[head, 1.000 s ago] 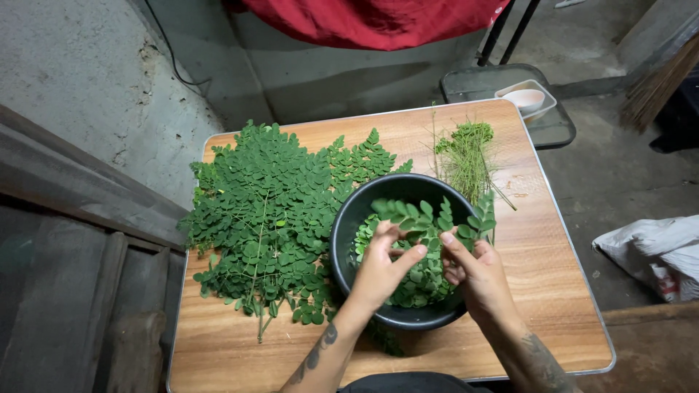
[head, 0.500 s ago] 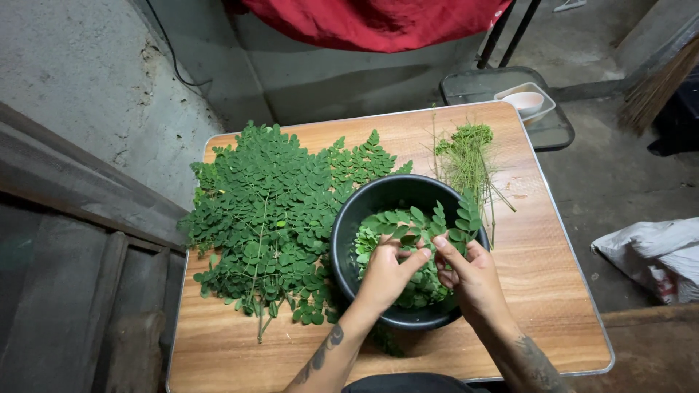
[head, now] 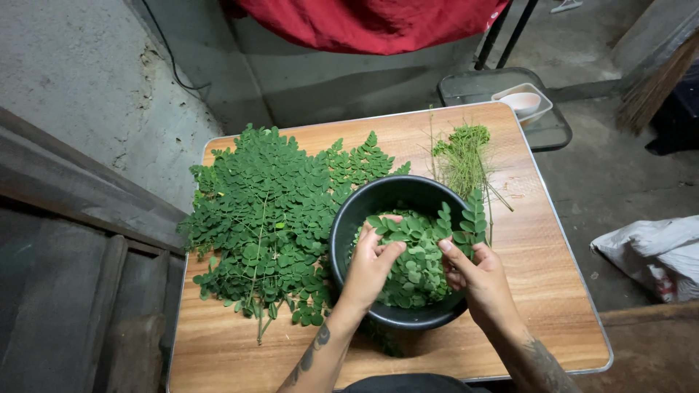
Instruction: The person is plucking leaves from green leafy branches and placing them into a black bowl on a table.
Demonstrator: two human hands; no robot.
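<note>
A black bowl (head: 364,207) stands on a small wooden table (head: 553,291) and is partly filled with small loose green leaves (head: 415,269). My left hand (head: 371,266) is over the bowl, its fingers pinched on a leafy sprig. My right hand (head: 477,280) is at the bowl's right rim, gripping the same sprig (head: 470,222), whose leaflets stick up past the rim. A large pile of leafy green branches (head: 269,211) lies left of the bowl.
A bundle of bare thin stems (head: 462,156) lies behind the bowl on the right. A metal stool with a white bowl (head: 520,102) stands beyond the table. Red cloth (head: 371,22) hangs at the back. A white bag (head: 655,251) lies on the floor at right.
Both hands have stayed over the bowl, working along the sprig. The sprig's leafy end now sticks out at the bowl's right rim; the left fingers have shifted slightly.
</note>
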